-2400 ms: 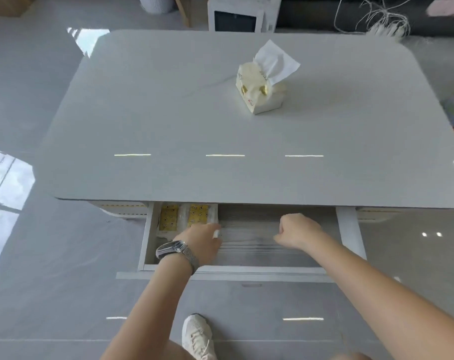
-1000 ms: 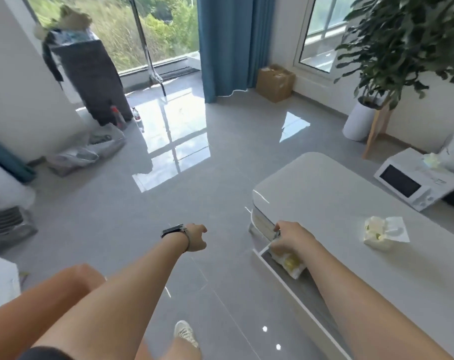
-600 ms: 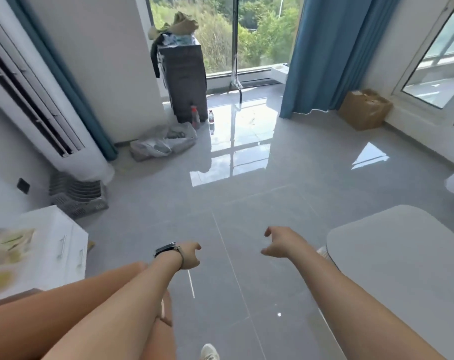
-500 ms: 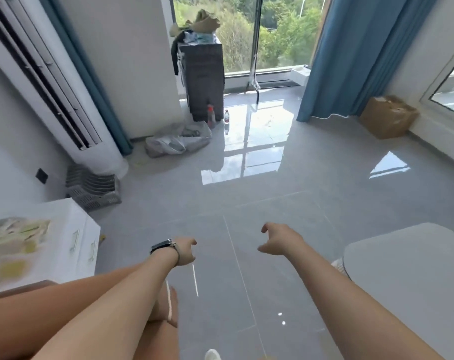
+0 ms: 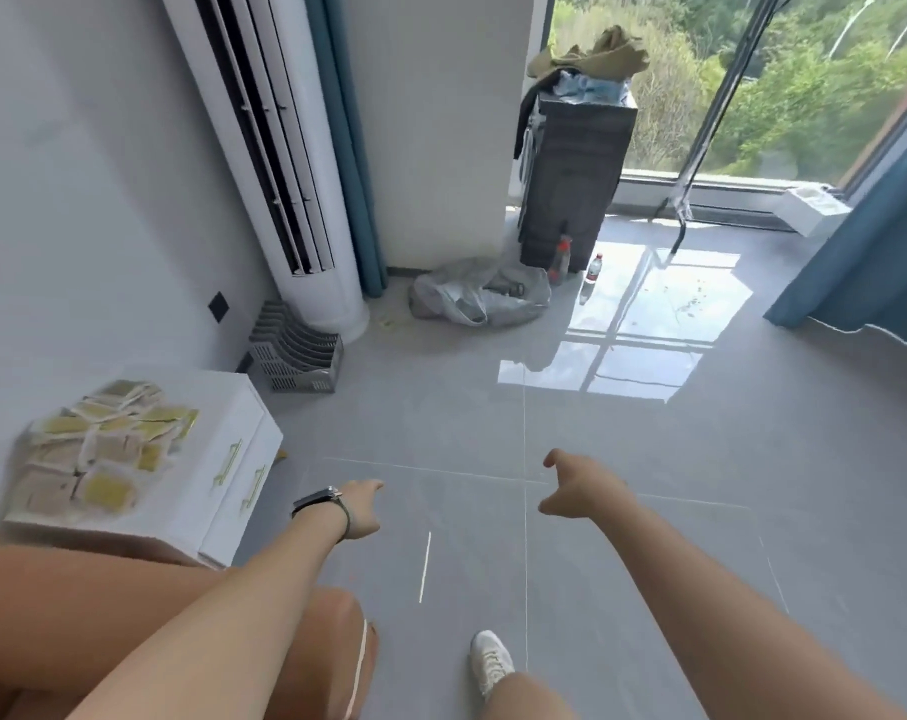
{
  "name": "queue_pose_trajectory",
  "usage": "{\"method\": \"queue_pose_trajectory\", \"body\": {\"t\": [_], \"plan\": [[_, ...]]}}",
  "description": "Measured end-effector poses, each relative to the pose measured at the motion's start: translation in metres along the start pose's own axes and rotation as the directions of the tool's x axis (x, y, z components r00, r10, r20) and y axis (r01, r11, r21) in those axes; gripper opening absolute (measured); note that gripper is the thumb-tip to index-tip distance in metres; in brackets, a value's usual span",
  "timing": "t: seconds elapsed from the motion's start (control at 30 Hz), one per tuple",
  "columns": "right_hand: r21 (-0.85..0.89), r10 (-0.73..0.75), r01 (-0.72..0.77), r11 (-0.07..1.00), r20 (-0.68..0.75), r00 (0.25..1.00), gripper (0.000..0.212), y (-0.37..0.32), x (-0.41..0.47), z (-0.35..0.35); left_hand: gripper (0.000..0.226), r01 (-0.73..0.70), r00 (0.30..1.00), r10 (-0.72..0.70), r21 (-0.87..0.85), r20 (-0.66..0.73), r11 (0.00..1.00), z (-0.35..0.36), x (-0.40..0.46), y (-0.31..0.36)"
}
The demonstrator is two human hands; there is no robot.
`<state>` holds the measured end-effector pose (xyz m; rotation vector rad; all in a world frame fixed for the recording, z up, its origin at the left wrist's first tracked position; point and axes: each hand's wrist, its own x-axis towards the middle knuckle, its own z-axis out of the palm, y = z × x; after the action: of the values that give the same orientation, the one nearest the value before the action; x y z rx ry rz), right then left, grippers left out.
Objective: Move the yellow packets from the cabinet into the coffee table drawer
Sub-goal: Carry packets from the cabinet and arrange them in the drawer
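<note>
Several yellow packets (image 5: 98,449) lie in a loose heap on top of a low white cabinet (image 5: 217,491) at the left, blurred by motion. My left hand (image 5: 360,511), with a watch on its wrist, hangs over the grey floor to the right of the cabinet, holding nothing, fingers loosely curled. My right hand (image 5: 578,488) is further right over the floor, also holding nothing, with fingers loosely curled. The coffee table and its drawer are out of view.
A tall white air conditioner (image 5: 285,163) stands by the wall behind the cabinet, with a grey rack (image 5: 295,356) at its foot. A crumpled bag (image 5: 480,296), two bottles (image 5: 576,265) and a dark unit (image 5: 571,174) sit near the window. My knee (image 5: 332,631) and shoe (image 5: 490,662) are below.
The view has swung left from the table drawer to the cabinet. My right hand let go of a packet at the drawer, and both hands now hold nothing and move toward the cabinet.
</note>
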<state>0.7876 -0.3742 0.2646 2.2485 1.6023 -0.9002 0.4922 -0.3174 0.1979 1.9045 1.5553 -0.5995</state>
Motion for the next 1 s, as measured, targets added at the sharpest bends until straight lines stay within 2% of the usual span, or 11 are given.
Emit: {"method": "queue_pose_trajectory", "body": {"t": [0.23, 0.43, 0.53, 0.67, 0.77, 1.0], "plan": [[-0.165, -0.210, 0.211, 0.963, 0.028, 0.977, 0.067, -0.065, 0.121, -0.086, 0.064, 0.172, 0.980, -0.190, -0.246, -0.051, 0.954, -0.047, 0.052, -0.024], [-0.311, -0.402, 0.425, 0.850, 0.137, 0.905, 0.065, -0.165, 0.186, -0.087, 0.053, 0.297, 0.925, -0.372, -0.458, -0.082, 0.838, -0.045, 0.052, -0.086], [-0.345, -0.464, 0.511, 0.787, 0.214, 0.860, 0.061, -0.228, 0.213, -0.078, 0.052, 0.372, 0.888, -0.459, -0.531, -0.036, 0.762, -0.040, 0.052, -0.135], [-0.376, -0.515, 0.581, 0.722, 0.267, 0.814, 0.060, -0.314, 0.242, -0.072, 0.057, 0.447, 0.841, -0.538, -0.638, 0.061, 0.626, -0.043, 0.061, -0.199], [-0.391, -0.531, 0.610, 0.689, 0.300, 0.792, 0.060, -0.375, 0.256, -0.067, 0.055, 0.475, 0.822, -0.557, -0.677, 0.115, 0.562, -0.051, 0.069, -0.238], [-0.441, -0.530, 0.667, 0.601, 0.405, 0.745, 0.059, -0.495, 0.278, -0.048, 0.059, 0.469, 0.785, -0.591, -0.803, 0.188, 0.367, -0.059, 0.073, -0.316]]}}
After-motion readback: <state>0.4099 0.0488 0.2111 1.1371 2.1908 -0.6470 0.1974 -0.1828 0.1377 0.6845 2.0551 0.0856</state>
